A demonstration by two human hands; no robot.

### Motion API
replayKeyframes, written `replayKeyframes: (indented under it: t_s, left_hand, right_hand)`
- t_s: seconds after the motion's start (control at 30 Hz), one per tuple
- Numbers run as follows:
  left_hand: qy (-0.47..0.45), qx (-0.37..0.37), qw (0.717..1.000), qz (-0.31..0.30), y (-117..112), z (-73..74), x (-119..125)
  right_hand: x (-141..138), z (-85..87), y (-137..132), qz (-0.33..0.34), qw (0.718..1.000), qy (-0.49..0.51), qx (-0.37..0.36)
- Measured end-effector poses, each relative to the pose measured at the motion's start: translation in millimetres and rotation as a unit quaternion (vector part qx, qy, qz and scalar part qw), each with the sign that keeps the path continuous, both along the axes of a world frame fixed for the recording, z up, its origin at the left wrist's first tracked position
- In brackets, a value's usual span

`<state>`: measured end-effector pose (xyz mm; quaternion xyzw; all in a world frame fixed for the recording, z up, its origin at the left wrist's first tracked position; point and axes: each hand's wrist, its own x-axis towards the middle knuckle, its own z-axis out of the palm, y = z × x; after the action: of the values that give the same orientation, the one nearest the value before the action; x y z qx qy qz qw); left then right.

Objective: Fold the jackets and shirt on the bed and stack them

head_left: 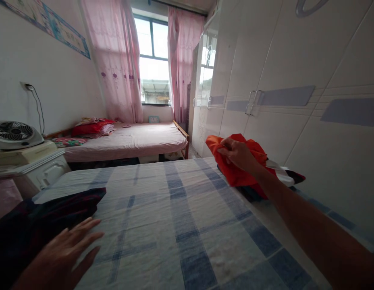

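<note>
My right hand (239, 154) is stretched out over the far right part of the bed and is closed on an orange garment (232, 171). The garment lies on a small heap of clothes (280, 173) with dark and white pieces. My left hand (64, 251) lies flat with fingers spread at the near left, resting by a dark garment (54, 211) spread on the blue-and-white checked bedsheet (187, 213).
A white wardrobe (296, 100) with handles runs along the right. A second bed (129, 141) with red bedding stands under the window with pink curtains. A small fan (14, 135) sits on a white bedside cabinet (42, 171) at left.
</note>
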<state>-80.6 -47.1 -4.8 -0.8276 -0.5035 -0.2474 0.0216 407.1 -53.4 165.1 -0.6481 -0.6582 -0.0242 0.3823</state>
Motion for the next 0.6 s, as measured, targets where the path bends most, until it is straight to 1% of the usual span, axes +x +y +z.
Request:
replayKeyframes:
  t_s: [0.07,0.1,0.17,0.2,0.27,0.3,0.37,0.43,0.5,0.53,0.6]
  left_hand:
    - [-0.036,0.002,0.999,-0.025,-10.3,14.3,27.8]
    - [-0.059,0.0,0.998,-0.025,-16.7,23.4,42.2]
    - [-0.101,0.013,0.994,-0.043,-29.3,41.6,68.5]
    - [-0.118,0.033,0.991,-0.05,-34.2,49.0,79.5]
    - [-0.131,0.07,0.987,-0.059,-39.5,57.6,96.0]
    - [-0.127,0.084,0.987,-0.054,-39.9,58.3,101.8]
    - [-0.099,0.082,0.991,-0.029,-37.8,54.2,109.9]
    - [-0.05,0.032,0.998,-0.004,-35.2,46.6,115.8]
    - [0.011,-0.047,0.999,0.007,-35.3,40.2,121.7]
    - [0.042,-0.076,0.996,0.009,-36.4,38.1,124.7]
    - [0.093,-0.094,0.991,0.013,-39.9,35.9,129.9]
  right_hand:
    - [-41.3,14.3,-8.1,0.062,0.996,0.022,0.052]
    - [-59.2,18.2,-11.7,0.084,0.994,0.031,0.07]
    - [-89.1,16.8,-16.8,0.113,0.99,0.033,0.083]
    - [-101.2,10.9,-18.1,0.122,0.989,0.027,0.075]
    - [-120.7,-10.1,-19.3,0.133,0.99,0.013,0.044]
    - [-128.3,-23.6,-19.7,0.138,0.99,0.011,0.022]
    - [-139.4,-52.0,-21.3,0.155,0.987,0.025,-0.026]
    - [-144.9,-76.3,-24.2,0.187,0.978,0.054,-0.078]
    - [-144.3,-93.7,-26.9,0.216,0.966,0.085,-0.115]
    - [-141.4,-100.4,-27.3,0.216,0.963,0.101,-0.121]
    - [-129.9,-113.3,-25.5,0.182,0.968,0.136,-0.109]
